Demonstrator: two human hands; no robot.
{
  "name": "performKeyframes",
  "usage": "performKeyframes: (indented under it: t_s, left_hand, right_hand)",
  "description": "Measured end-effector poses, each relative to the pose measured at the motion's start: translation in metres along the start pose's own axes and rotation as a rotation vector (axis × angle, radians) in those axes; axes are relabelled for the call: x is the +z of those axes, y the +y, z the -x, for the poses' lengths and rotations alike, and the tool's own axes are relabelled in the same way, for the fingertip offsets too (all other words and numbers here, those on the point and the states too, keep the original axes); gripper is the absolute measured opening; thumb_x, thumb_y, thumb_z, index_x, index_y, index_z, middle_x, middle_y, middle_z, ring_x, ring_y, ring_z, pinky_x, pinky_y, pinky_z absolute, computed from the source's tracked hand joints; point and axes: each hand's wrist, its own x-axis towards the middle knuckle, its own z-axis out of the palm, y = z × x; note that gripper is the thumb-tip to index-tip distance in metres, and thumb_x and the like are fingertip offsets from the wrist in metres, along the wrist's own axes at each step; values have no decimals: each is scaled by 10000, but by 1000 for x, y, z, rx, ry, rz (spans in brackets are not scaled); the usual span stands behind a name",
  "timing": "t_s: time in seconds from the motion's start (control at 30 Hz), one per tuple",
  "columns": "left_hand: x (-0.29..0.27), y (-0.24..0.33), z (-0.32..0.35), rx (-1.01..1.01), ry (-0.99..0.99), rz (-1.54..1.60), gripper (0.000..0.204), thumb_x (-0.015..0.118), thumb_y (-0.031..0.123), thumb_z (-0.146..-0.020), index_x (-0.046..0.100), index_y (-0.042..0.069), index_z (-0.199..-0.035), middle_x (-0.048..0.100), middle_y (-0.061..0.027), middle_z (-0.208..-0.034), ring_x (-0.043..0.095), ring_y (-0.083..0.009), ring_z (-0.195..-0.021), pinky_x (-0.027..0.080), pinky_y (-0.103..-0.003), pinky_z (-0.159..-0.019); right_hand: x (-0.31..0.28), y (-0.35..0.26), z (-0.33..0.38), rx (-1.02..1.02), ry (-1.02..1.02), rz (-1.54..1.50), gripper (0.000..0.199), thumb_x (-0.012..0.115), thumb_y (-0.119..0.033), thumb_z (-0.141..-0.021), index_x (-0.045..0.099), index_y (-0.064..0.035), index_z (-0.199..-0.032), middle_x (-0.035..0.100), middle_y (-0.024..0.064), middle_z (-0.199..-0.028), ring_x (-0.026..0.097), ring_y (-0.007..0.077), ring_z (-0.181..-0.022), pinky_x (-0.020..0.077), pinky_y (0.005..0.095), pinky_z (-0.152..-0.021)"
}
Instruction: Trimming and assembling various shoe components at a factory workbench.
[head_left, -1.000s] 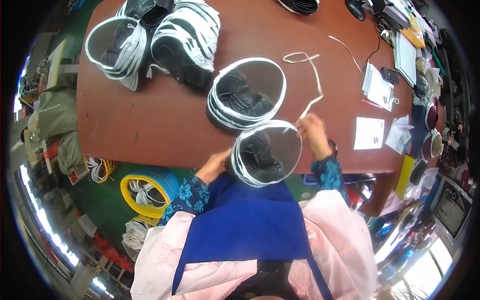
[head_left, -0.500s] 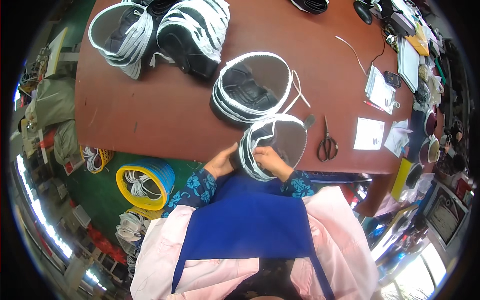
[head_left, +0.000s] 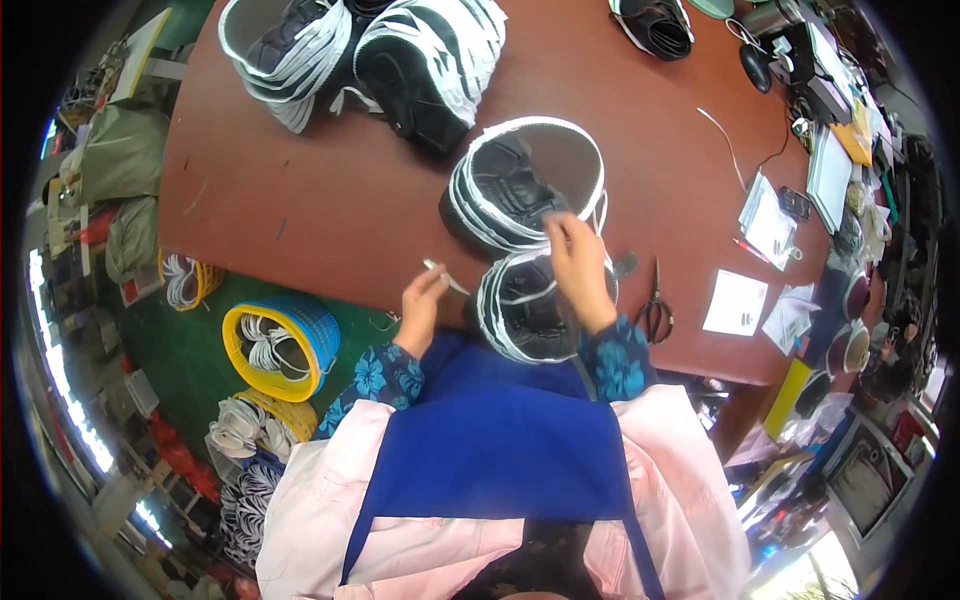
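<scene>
left hand (head_left: 419, 305) pinches cord (head_left: 457, 286); right hand (head_left: 581, 264) grip unclear

Can see a white sheet (head_left: 735, 302) flat on the table (head_left: 330, 180) and, left of that sheet, dark scissors (head_left: 656, 299). Just right of the sheet, can see a creased paper (head_left: 790, 316). Beyond the sheet, can make out a red pen (head_left: 752, 251), some papers (head_left: 770, 212), a dark phone (head_left: 795, 204) and, farthest from it, a black mouse (head_left: 756, 69). Well left of the sheet, can spot a blue-and-yellow basket (head_left: 319, 338).
</scene>
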Motion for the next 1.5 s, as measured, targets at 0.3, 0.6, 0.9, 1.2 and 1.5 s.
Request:
performKeyframes:
  t_s: [0.3,0.6,0.9,1.2,1.5]
  left_hand:
    - [18,53,-81,-236,-284,550,689,450,607,-978,573,13,-1305,576,-110,-1357,512,-255,-1218,318,-381,-1108]
    - [21,84,-104,-255,-475,394,617,379,548,-1021,543,64,-1367,627,-99,-1326,557,-246,-1232,351,-413,-1092]
    - [52,166,-60,1169,-349,-884,379,640,99,-862,593,33,-1232,613,-175,-1162,552,-354,-1103,397,-446,-1022]
    - [97,149,-74,1155,-853,-1270,259,597,269,-939,645,74,-775,640,-124,-710,647,-349,-709,501,-462,-613]
    - [61,158,-82,1013,-795,-1489,157,542,223,-971,544,66,-958,665,-180,-731,657,-404,-665,515,-509,-573]
  right_hand:
    - [75,-11,-73,349,-1025,-62,403,639,-220,-906,648,-65,-1278,693,150,-1179,618,231,-1101,468,348,-955]
    - [89,15,-52,387,-795,-98,318,582,-170,-910,706,-5,-1152,721,195,-1069,670,272,-1015,487,375,-900]
    - [81,-2,4,-47,104,-89,237,541,-38,-908,639,20,-1115,639,191,-1147,577,384,-1108,459,441,-967]
    - [48,14,44,393,773,171,216,726,-110,-804,623,-48,-983,544,181,-1085,492,380,-1031,411,463,-913]
    - [4,9,29,547,421,-1056,215,444,-214,-1056,557,-37,-1009,546,13,-730,523,87,-648,437,251,-614]
